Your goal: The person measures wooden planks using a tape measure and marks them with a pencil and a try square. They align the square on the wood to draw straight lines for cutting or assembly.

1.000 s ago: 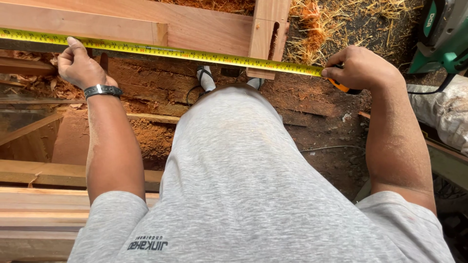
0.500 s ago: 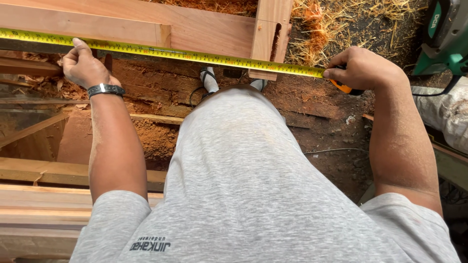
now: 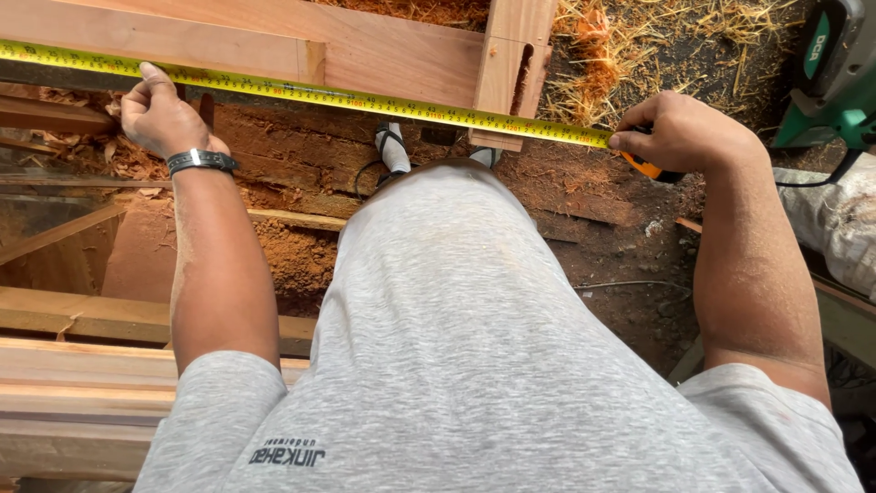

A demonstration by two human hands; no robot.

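The yellow tape (image 3: 365, 96) runs left to right along the lower edge of the wooden frame (image 3: 383, 50), its long axis parallel to the rail and ahead of both hands. The left hand (image 3: 160, 119) pins the tape against the wood with fingers curled. The right hand (image 3: 680, 132) grips the orange case (image 3: 648, 169) past the frame's upright, holding the tape taut.

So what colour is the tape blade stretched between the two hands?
Yellow with dark markings; the long metal tape blade shows best in the head view, laid along the pale wooden frame.
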